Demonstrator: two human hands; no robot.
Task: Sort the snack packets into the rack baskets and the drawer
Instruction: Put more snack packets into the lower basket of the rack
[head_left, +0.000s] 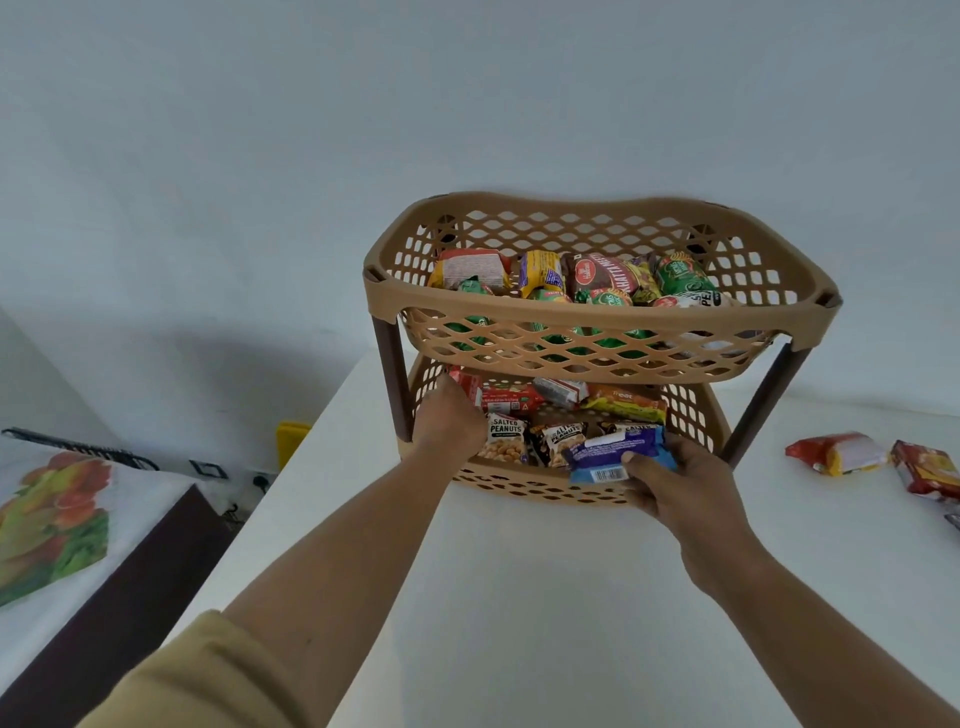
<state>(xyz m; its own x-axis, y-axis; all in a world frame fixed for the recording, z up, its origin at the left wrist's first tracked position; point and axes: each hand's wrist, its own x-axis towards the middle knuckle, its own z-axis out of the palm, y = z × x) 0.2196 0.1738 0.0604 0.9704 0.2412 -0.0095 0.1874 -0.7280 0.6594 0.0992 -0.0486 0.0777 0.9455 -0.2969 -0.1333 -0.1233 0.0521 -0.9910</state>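
Note:
A tan two-tier rack stands on the white table. Its top basket (597, 312) holds several red, green and yellow snack packets. The lower basket (691, 410) holds salted peanut packets (506, 439) and red and orange packets. My right hand (680, 488) grips a blue-purple biscuit packet (615, 452) at the lower basket's front rim. My left hand (449, 428) reaches into the lower basket's left side, fingers curled among the packets; whether it holds one is hidden.
Two red-and-yellow packets (836, 453) (927, 467) lie on the table at the right. The white table (545, 597) ends at a left edge, beyond which are a bed with a floral cover (52, 519) and a yellow object (291, 441).

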